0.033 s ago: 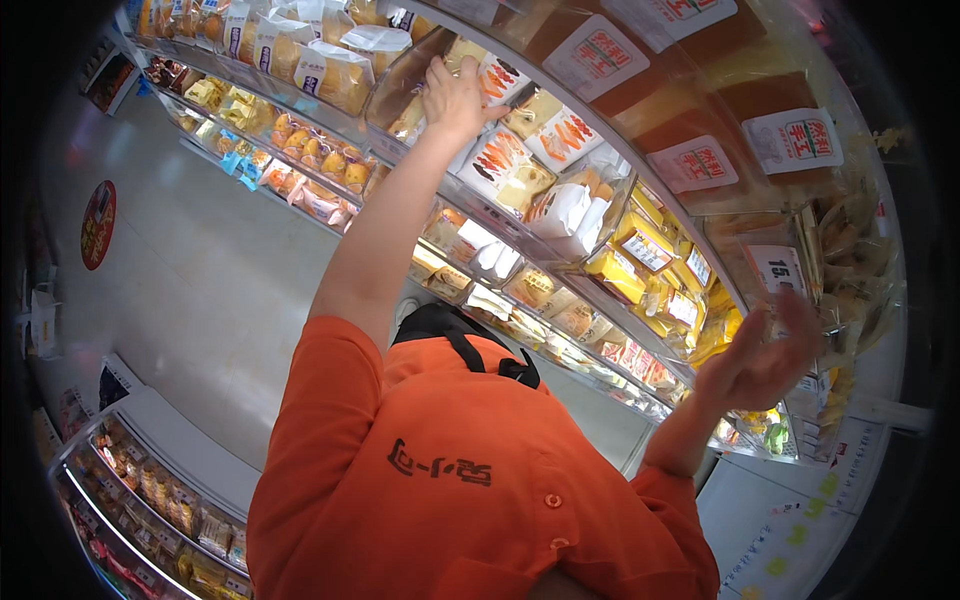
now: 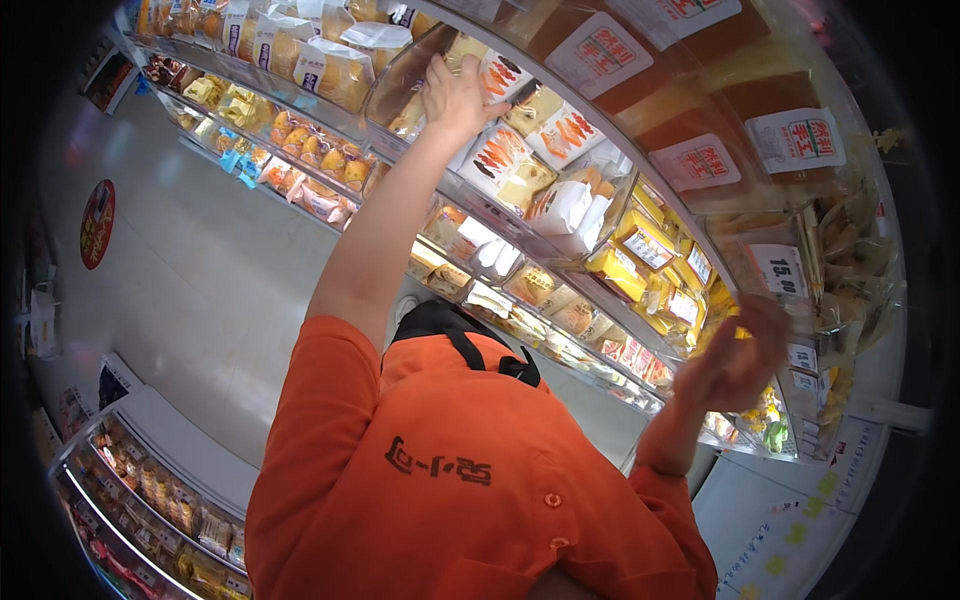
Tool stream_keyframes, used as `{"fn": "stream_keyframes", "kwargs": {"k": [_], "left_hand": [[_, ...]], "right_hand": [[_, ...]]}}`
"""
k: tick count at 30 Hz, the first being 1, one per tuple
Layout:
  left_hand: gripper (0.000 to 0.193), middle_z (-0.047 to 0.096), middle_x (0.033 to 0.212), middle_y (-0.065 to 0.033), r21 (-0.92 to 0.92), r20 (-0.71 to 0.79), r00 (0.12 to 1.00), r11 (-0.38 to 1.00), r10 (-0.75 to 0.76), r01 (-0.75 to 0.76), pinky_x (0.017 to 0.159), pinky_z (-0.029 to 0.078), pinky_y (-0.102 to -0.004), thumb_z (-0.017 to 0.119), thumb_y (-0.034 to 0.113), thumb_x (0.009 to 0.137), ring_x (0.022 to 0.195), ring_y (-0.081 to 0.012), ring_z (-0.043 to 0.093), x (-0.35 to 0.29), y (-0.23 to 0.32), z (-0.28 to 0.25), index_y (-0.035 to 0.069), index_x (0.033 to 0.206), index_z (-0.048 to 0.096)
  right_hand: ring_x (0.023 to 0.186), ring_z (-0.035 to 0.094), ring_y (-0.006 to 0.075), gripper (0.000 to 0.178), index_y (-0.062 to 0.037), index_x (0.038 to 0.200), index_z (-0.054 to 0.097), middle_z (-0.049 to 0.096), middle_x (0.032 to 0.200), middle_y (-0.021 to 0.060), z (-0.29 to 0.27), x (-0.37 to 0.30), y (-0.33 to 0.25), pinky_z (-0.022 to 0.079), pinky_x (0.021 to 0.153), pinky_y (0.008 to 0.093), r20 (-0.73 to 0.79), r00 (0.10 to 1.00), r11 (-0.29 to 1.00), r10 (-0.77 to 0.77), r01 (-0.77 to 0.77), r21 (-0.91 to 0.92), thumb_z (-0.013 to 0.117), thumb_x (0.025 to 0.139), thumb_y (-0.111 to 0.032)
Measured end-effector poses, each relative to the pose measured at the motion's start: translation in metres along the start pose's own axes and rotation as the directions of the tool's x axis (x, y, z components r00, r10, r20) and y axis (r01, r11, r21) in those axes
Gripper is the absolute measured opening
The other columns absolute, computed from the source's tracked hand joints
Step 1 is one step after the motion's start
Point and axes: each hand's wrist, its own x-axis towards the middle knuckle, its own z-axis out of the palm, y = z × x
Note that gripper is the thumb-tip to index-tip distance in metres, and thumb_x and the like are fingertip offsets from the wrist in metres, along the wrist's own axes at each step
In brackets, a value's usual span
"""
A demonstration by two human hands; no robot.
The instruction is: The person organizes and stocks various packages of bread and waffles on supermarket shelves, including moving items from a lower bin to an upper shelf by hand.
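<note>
My left hand (image 2: 458, 97) reaches into a clear shelf bin (image 2: 392, 92), its fingers and thumb spread over a bagged bread slice with a white, orange-printed label (image 2: 500, 76). The fingertips touch the packs there, and nothing is visibly lifted. Beside it lie similar white-labelled bread packs (image 2: 502, 165) and another bread pack (image 2: 563, 137). My right hand (image 2: 735, 355) is in the air, off to the right, in front of yellow packs (image 2: 648, 248). Motion smears its fingers, so their pose is unclear, and I see nothing held in it.
Large bagged brown cakes (image 2: 697, 162) with white labels fill the upper shelf at the right. Lower lit shelves hold bagged buns (image 2: 318, 152). A white-fronted price card (image 2: 778, 270) stands near my right hand. Another stocked shelf (image 2: 165, 490) is behind at lower left.
My right hand has moved slightly left and down, away from the price card. My left hand stays on the bread packs.
</note>
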Motion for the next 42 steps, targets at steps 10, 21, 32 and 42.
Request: {"fn": "stream_keyframes", "kwargs": {"k": [10, 21, 32, 42], "left_hand": [[0.051, 0.038, 0.136, -0.0272, 0.268, 0.252, 0.966, 0.954, 0.065, -0.133, 0.108, 0.019, -0.0569, 0.065, 0.047, 0.072, 0.131, -0.0395, 0.031, -0.063, 0.01, -0.035, 0.021, 0.116, 0.061], [0.05, 0.042, 0.132, -0.0237, 0.262, 0.266, 0.963, 0.959, 0.032, -0.104, 0.108, 0.022, -0.0513, 0.066, 0.039, 0.065, 0.13, -0.0342, 0.034, -0.064, 0.018, -0.042, 0.018, 0.11, 0.066], [0.058, 0.044, 0.131, -0.0211, 0.296, 0.342, 0.94, 0.951, -0.017, -0.091, 0.108, 0.022, -0.0499, 0.066, 0.042, 0.063, 0.128, -0.032, 0.036, -0.057, 0.023, -0.046, 0.018, 0.116, 0.063], [0.058, 0.044, 0.131, -0.0199, 0.337, 0.354, 0.934, 0.938, -0.046, -0.082, 0.107, 0.022, -0.0499, 0.065, 0.043, 0.064, 0.128, -0.0303, 0.036, -0.059, 0.024, -0.044, 0.017, 0.115, 0.063]], "right_hand": [[0.082, 0.055, 0.0321, 0.036, -0.0021, 0.073, 0.059, 0.059, 0.08, 0.016, 0.135, -0.047, 0.034, 0.041, 0.073, 0.0423, 0.565, 0.606, 0.815, 0.559, -0.278, -0.508, 0.061, 0.08, -0.037], [0.072, 0.054, 0.0294, 0.02, -0.0019, 0.066, 0.056, 0.054, 0.071, 0.0113, 0.139, -0.067, 0.041, 0.041, 0.067, 0.0397, 0.522, 0.666, 0.843, 0.532, -0.474, -0.254, 0.065, 0.076, -0.017], [0.074, 0.056, 0.0291, 0.032, -0.0017, 0.068, 0.058, 0.057, 0.073, 0.0111, 0.145, -0.062, 0.043, 0.035, 0.068, 0.0391, 0.605, 0.66, 0.893, 0.447, -0.291, -0.343, 0.066, 0.079, -0.03], [0.068, 0.044, 0.0039, 0.016, 0.0007, 0.081, 0.059, 0.05, 0.077, -0.0004, 0.113, -0.07, 0.018, 0.037, 0.064, 0.0197, 0.047, 0.746, 0.721, 0.665, -0.657, 0.222, 0.056, 0.091, -0.011]]}}
